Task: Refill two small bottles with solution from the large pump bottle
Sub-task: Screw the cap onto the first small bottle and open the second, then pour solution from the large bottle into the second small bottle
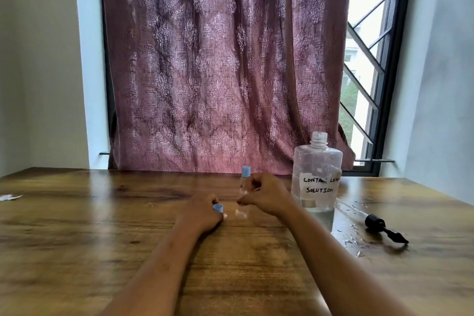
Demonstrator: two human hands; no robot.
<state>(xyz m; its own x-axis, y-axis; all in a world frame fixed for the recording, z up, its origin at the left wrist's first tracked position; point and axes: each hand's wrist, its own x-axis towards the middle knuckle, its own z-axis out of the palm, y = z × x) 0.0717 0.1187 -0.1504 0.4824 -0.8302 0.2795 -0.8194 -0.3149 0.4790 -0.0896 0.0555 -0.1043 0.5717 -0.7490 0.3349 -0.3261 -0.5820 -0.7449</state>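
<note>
Mid-tabletop [77, 226], the left hand [202, 213] pinches a loose blue cap [218, 208], and the right hand [266, 195] pinches the neck of the uncapped small bottle [242, 213]. Just behind it stands the capped small bottle [245, 174]. The large bottle [316, 161] (neck open, liquid low) stands nearer the right edge, beside the black pump [384, 228] lying flat.

Both bare forearms reach forward and converge. Left hand [202, 213] sits low, knuckles up, fingers curled, pinching a blue cap [218, 208] at its fingertips. Right hand [266, 194] is just beside it, slightly farther out, fingers curled, fingertips pinching the neck of a small open bottle [242, 211] between the hands.
</note>
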